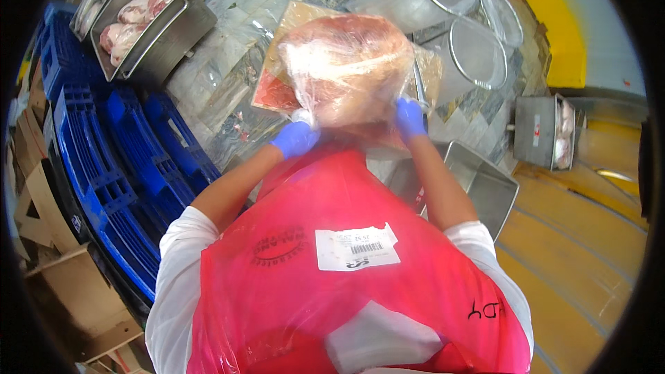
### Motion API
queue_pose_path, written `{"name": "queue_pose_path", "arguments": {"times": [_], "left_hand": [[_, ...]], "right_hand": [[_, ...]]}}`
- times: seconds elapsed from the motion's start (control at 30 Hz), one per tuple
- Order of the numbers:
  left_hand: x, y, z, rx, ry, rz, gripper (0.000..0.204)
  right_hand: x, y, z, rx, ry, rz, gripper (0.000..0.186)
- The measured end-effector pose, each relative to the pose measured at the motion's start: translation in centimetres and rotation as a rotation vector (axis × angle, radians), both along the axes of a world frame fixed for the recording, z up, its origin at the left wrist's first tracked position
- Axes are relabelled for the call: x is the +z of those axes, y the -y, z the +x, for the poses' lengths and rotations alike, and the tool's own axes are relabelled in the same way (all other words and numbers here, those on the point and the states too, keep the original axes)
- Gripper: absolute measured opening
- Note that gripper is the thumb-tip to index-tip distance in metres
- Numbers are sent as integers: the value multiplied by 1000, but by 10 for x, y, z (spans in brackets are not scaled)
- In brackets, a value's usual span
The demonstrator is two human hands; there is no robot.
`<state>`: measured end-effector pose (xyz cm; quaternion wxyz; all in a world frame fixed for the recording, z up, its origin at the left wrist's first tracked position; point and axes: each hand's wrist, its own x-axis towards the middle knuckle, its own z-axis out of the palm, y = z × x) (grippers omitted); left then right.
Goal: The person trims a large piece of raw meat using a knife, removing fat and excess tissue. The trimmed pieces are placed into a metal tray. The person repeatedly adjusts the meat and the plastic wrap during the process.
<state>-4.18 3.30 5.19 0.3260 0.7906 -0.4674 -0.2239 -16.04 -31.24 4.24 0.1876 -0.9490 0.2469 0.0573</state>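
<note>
Large cut of meat point(346, 45) in clear plastic wrap point(353, 112), seen from above at the far middle of the scene, over a flat tan and red piece point(276, 93). The left hand point(296, 138), in a blue glove, is clamped on the near left corner of the wrap. The right hand point(411, 119), gloved alike, is at the near right edge; a slim metallic bar point(419, 84) lies just beside it, and whether the fingers are closed, on wrap or bar, cannot be told. Far left, a steel bin point(170, 45) contains pale pink pieces, with blue pallets point(90, 159) nearer. Far right, clear containers point(475, 55) with round metal rims stand together. A steel tub point(488, 187) lies beyond the right forearm. Near, a red apron point(277, 298) covers the person's front.
</note>
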Motion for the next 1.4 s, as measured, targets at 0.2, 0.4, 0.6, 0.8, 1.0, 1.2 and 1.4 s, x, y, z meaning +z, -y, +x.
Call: {"name": "queue_pose_path", "arguments": {"times": [0.2,0.4,0.6,0.8,1.0,1.2,1.4], "left_hand": [[107,30,10,-43,-703,-200,24],[89,52,25,9,-556,132,27],[33,35,-13,-48,-337,47,21],[37,16,27,193,-593,-22,25],[200,30,95,346,-888,-379,21],[256,72,247,255,-1000,-731,32],[288,142,241,390,-701,-609,32]], "right_hand": [[128,29,42,-839,442,1018,20],[133,52,44,-700,514,824,25],[101,-12,-40,-871,-50,1032,22],[162,-57,2,-824,191,1378,28],[269,42,98,-349,393,1537,24],[281,18,158,-246,663,990,38],[160,17,80,-196,798,150,41]]}}
